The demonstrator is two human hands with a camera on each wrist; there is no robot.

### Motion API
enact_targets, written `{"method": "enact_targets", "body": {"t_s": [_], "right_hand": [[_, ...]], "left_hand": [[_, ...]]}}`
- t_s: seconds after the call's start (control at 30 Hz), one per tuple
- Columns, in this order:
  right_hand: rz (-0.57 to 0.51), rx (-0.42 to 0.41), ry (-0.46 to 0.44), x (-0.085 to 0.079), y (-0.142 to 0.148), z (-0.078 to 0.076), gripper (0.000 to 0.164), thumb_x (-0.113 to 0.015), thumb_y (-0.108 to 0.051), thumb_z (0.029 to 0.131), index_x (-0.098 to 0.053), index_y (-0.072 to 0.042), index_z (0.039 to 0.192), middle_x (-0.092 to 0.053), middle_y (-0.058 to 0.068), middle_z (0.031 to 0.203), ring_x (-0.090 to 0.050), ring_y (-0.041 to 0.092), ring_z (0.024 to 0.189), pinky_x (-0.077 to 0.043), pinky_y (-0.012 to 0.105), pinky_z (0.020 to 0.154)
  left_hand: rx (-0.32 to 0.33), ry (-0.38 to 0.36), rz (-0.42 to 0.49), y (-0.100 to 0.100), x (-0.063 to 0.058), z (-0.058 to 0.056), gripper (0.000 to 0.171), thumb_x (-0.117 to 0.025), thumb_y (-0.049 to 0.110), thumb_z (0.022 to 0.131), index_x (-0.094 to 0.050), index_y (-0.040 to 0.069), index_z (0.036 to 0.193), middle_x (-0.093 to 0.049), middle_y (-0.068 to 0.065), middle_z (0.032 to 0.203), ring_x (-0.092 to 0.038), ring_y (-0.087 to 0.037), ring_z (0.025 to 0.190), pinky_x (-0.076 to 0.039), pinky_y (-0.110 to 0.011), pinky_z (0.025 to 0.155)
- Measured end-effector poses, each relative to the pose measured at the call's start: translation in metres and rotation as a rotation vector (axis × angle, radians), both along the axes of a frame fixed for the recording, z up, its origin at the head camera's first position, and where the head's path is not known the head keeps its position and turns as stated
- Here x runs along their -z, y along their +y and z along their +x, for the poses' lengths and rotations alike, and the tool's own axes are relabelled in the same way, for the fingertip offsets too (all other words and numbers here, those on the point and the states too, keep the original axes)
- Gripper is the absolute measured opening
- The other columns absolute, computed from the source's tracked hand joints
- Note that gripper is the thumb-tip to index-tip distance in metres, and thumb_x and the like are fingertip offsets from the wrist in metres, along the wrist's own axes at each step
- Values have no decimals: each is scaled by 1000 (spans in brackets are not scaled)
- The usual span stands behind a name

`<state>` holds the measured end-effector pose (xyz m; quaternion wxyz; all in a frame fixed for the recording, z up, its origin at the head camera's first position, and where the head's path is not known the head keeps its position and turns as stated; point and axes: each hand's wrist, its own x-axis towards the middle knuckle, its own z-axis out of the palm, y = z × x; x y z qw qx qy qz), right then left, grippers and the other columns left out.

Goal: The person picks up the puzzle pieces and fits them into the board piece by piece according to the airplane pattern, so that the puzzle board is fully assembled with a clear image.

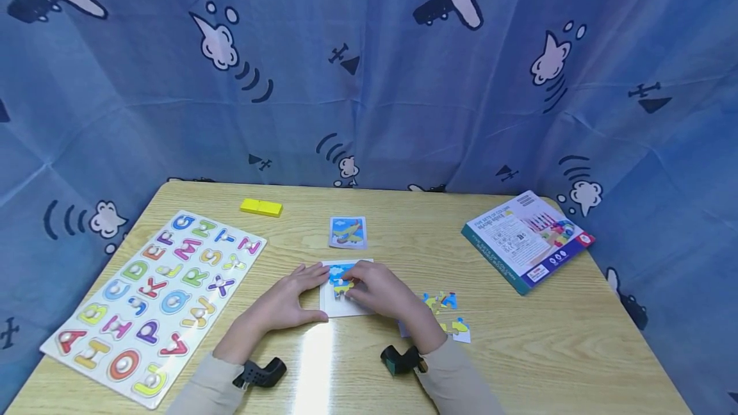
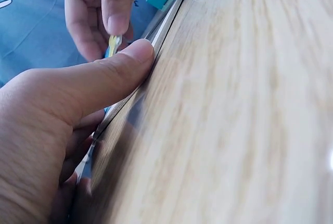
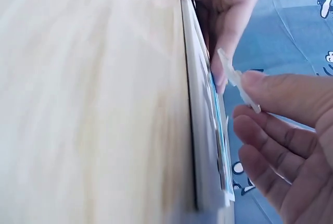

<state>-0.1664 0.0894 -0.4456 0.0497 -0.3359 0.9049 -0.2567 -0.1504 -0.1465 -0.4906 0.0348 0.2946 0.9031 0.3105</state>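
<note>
A small white-bordered puzzle board (image 1: pixel 348 308) lies on the table between the hands, with blue sky pieces and some yellow showing in its upper part. My left hand (image 1: pixel 288 298) rests at its left side, fingers stretched along the upper left and the thumb at the lower left corner. My right hand (image 1: pixel 385 288) is over the board and pinches a thin puzzle piece (image 3: pixel 237 81) between thumb and forefinger, tilted above the surface. The piece's yellow face (image 2: pixel 113 44) shows in the left wrist view. Loose puzzle pieces (image 1: pixel 448 301) lie right of the board, partly behind the right forearm.
Behind the board lies an airplane picture card (image 1: pixel 348 233). A yellow block (image 1: pixel 261 207) is at the back left. A large alphabet peg board (image 1: pixel 193 255) covers the left side, and a teal-edged box (image 1: pixel 527 239) lies at the back right.
</note>
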Motion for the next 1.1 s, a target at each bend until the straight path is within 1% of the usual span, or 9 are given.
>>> {"method": "enact_targets", "body": {"t_s": [0.23,0.47,0.63,0.9,1.1], "right_hand": [[3,4,-9,4,-9,-2,24,-68,-17,88,-69,-8,110,-67,2,103,-60,8,88,-54,24,79],[13,2,-1,5,-15,-2,25,-67,-18,88,-69,-7,110,-67,2,102,-58,8,87,-53,25,80],[10,3,4,9,-17,-2,24,-67,-19,88,-69,-7,109,-65,1,99,-55,7,84,-52,23,78],[0,15,6,13,-19,-1,25,-66,-18,88,-68,-7,110,-61,-1,93,-49,7,76,-46,18,68],[-2,16,17,11,-21,0,24,-67,-17,88,-68,-5,110,-61,1,94,-50,7,76,-47,16,67]], "left_hand": [[-4,-12,-4,1,0,0,82,-70,57,76,-47,12,141,-40,-5,149,-34,-24,140,-26,-45,117],[8,-20,-3,1,-3,0,81,-70,55,78,-46,11,141,-40,-6,149,-33,-24,140,-25,-46,117],[6,-19,-8,1,-3,-1,81,-70,54,78,-46,11,141,-40,-6,149,-33,-26,140,-26,-47,116],[-1,-18,-12,0,-1,-1,82,-69,57,77,-46,11,141,-40,-6,149,-33,-28,140,-27,-47,116],[-2,-30,-8,-1,-1,0,81,-69,56,78,-45,11,142,-39,-7,150,-32,-28,140,-26,-48,116]]}}
